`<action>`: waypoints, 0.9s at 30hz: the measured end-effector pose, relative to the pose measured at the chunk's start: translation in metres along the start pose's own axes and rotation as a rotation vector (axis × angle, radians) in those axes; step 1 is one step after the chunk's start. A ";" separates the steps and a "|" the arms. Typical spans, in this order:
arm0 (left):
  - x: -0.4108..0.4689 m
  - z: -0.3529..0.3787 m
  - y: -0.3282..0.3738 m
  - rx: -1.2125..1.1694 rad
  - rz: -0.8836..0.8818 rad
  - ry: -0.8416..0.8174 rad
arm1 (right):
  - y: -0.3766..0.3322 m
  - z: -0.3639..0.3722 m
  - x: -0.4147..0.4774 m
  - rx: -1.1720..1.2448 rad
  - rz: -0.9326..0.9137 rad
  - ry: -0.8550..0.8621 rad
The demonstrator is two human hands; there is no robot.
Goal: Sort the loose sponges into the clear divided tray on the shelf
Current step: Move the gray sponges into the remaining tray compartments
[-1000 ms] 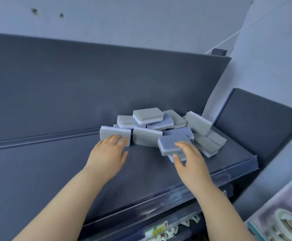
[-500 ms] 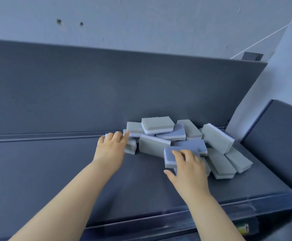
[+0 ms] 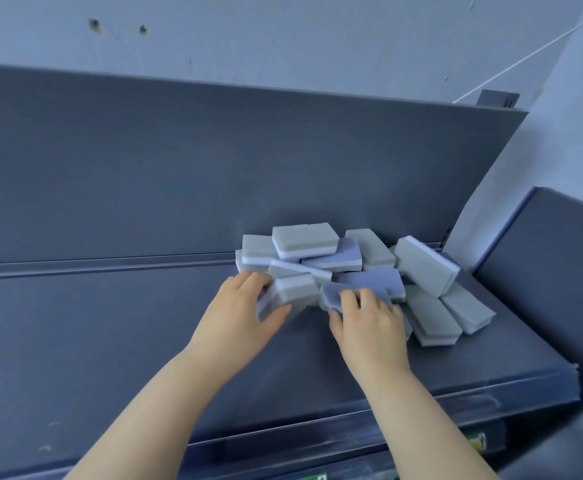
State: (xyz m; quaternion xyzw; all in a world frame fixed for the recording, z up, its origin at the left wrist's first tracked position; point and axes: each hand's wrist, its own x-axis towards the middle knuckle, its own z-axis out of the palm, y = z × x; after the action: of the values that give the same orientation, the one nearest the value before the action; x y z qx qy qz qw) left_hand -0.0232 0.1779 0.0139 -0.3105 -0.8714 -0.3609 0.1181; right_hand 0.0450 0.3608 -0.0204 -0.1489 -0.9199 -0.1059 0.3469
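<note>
Sponge pile: the sponge pile (image 3: 352,261) lies in a loose heap right of centre in the frame, on the shelf and against the back panel. The pieces are grey on one face and pale violet on the other, and they overlap at all angles.
Left-hand sponge: the left-hand sponge (image 3: 292,292) sits at the near left edge of the heap, tilted, and is still touching its neighbours.
Right-hand sponge: the right-hand sponge (image 3: 335,294), violet face up, is at the near middle of the heap and dented under the fingers.
Left hand: the left hand (image 3: 238,317) grips its sponge with the fingers over the top and the thumb along the near face.
Right hand: the right hand (image 3: 369,323) holds its sponge with the fingers curled over the top edge.
Clear divided tray: no clear divided tray or dividers can be made out. Only a clear front lip (image 3: 491,393) shows along the shelf edge at lower right.
Shelf: the shelf (image 3: 127,341) is a dark surface across the lower half of the frame.
Back panel: the back panel (image 3: 214,168) is dark and upright, with a pale wall (image 3: 318,39) above it.
Progress: by the look of it, the task is at its start. No sponge appears sorted, two are being picked, and the rest of the heap remains to be done.
</note>
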 end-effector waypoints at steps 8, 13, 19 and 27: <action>-0.014 0.000 -0.003 -0.114 -0.153 -0.082 | 0.023 -0.029 0.021 0.201 0.086 0.178; -0.013 -0.008 -0.003 -0.230 -0.236 -0.057 | 0.014 -0.067 0.024 0.988 0.451 -0.069; -0.013 -0.026 -0.009 -0.512 -0.385 0.006 | 0.008 -0.046 0.010 1.186 0.517 -0.243; -0.023 -0.031 -0.012 -0.510 -0.380 -0.028 | -0.005 -0.041 0.005 1.264 0.346 -0.397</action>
State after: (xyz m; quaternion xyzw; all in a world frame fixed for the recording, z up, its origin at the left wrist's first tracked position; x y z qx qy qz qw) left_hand -0.0131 0.1390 0.0194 -0.1667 -0.7968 -0.5790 -0.0450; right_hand 0.0645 0.3454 0.0125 -0.0793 -0.8142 0.5379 0.2037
